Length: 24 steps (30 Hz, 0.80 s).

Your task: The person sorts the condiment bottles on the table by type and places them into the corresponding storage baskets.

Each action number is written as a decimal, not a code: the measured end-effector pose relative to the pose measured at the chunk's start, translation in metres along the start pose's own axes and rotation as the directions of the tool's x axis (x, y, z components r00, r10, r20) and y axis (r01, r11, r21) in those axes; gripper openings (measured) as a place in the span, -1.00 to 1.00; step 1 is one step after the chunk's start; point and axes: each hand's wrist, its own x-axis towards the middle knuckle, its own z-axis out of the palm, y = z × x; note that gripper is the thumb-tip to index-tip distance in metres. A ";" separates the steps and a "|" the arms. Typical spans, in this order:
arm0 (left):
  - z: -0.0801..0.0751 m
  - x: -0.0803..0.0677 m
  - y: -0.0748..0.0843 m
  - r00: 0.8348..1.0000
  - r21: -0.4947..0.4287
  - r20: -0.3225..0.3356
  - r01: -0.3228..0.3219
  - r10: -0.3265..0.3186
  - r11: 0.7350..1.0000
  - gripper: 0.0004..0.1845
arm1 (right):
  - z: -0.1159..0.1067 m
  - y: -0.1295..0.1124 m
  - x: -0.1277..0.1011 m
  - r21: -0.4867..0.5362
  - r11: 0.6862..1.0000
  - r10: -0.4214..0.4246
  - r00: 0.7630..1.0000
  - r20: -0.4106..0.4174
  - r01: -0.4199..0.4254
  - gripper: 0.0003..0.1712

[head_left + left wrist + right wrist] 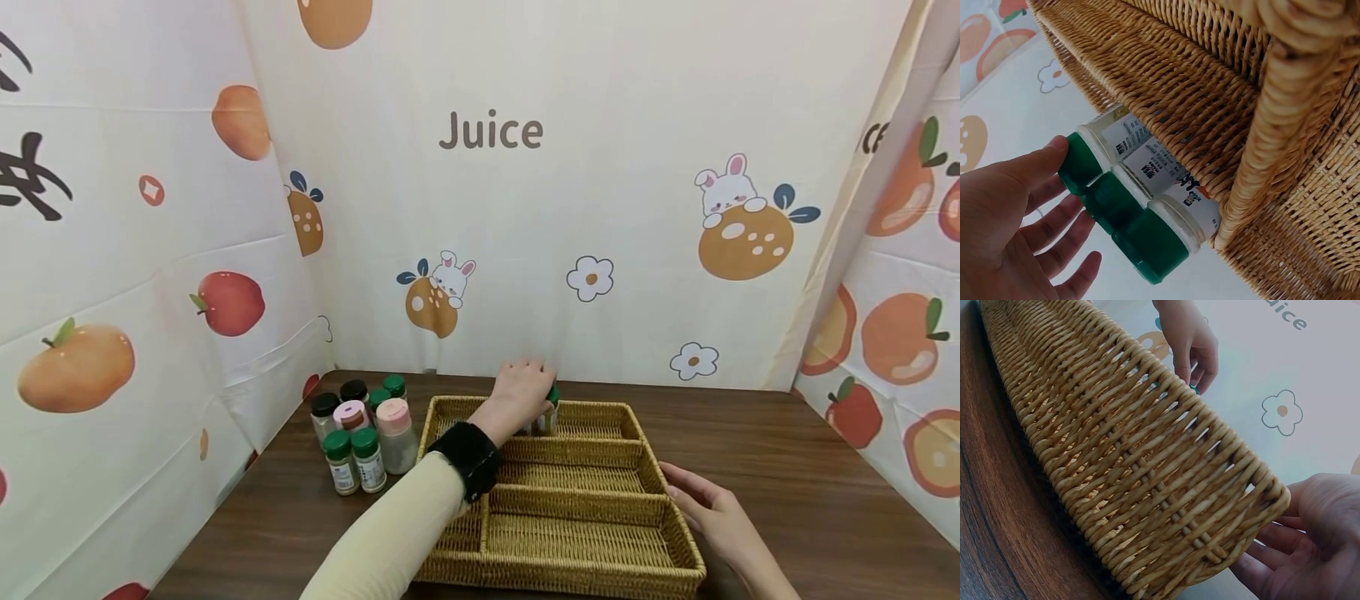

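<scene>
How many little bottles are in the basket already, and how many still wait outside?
Three green-capped bottles stand in the basket's far section. The left hand rests on them; the right hand touches the basket's side. About eight bottles wait on the table.

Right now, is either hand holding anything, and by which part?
Left hand touches the green caps of the spice jars in the wicker tray; a closed grip isn't clear. Right hand rests open against the tray's side.
</scene>
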 end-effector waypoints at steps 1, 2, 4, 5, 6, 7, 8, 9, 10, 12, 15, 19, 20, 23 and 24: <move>0.001 0.001 0.000 1.000 0.002 0.003 0.001 -0.001 1.000 -0.56 | 0.000 0.000 0.000 0.007 1.000 0.000 1.000 -0.001 0.000 -0.33; 0.002 0.002 0.001 1.000 0.006 0.007 0.003 -0.003 1.000 -0.55 | 0.000 0.000 0.000 0.010 1.000 0.000 1.000 -0.001 0.000 -0.33; 0.004 0.004 0.001 1.000 0.015 0.015 0.008 -0.009 1.000 -0.54 | 0.000 0.000 0.000 0.006 1.000 0.003 1.000 0.002 -0.003 -0.32; 0.005 0.005 0.002 1.000 0.022 0.019 0.012 -0.013 1.000 -0.54 | 0.000 0.001 0.000 0.002 1.000 0.004 1.000 0.003 -0.004 -0.32; 0.006 0.006 0.002 1.000 0.028 0.023 0.016 -0.017 0.999 -0.53 | 0.000 0.000 0.000 -0.001 1.000 0.005 1.000 0.003 -0.005 -0.32; 0.006 0.007 0.002 0.999 0.036 0.026 0.021 -0.022 0.999 -0.52 | 0.000 0.000 0.000 -0.008 1.000 0.006 1.000 0.003 -0.006 -0.32; 0.007 0.007 0.003 0.999 0.043 0.029 0.026 -0.027 0.999 -0.52 | 0.000 0.000 0.000 -0.015 1.000 0.008 1.000 0.003 -0.008 -0.31; 0.007 0.008 0.003 0.999 0.049 0.030 0.029 -0.031 0.998 -0.51 | -0.001 0.000 0.000 -0.019 1.000 0.009 1.000 0.003 -0.009 -0.32; 0.007 0.008 0.003 0.999 0.053 0.031 0.032 -0.034 0.998 -0.51 | 0.000 0.000 0.000 -0.024 1.000 0.009 1.000 0.002 -0.009 -0.32; 0.007 0.007 0.002 0.999 0.059 0.030 0.037 -0.039 0.998 -0.50 | 0.000 -0.001 0.000 -0.025 1.000 0.010 1.000 0.003 -0.010 -0.32; 0.007 0.005 -0.001 0.999 0.054 0.028 0.042 -0.044 0.998 -0.46 | 0.001 -0.001 0.000 -0.026 1.000 0.014 1.000 0.010 -0.014 -0.31; 0.008 0.001 -0.005 0.998 0.027 0.012 0.053 -0.054 0.998 -0.43 | 0.000 -0.001 -0.001 -0.040 0.999 0.016 1.000 0.012 -0.016 -0.31; 0.008 0.000 -0.006 0.998 0.019 0.008 0.055 -0.055 0.998 -0.42 | 0.000 -0.001 -0.001 -0.046 0.999 0.017 1.000 0.008 -0.016 -0.31; 0.008 -0.003 -0.010 0.998 -0.002 0.002 0.059 -0.059 0.998 -0.40 | 0.000 0.000 -0.001 -0.044 0.999 0.013 1.000 0.003 -0.012 -0.31; 0.008 -0.003 -0.010 0.998 -0.004 0.001 0.057 -0.057 0.998 -0.39 | 0.000 0.000 -0.001 -0.040 0.999 0.010 1.000 0.002 -0.010 -0.31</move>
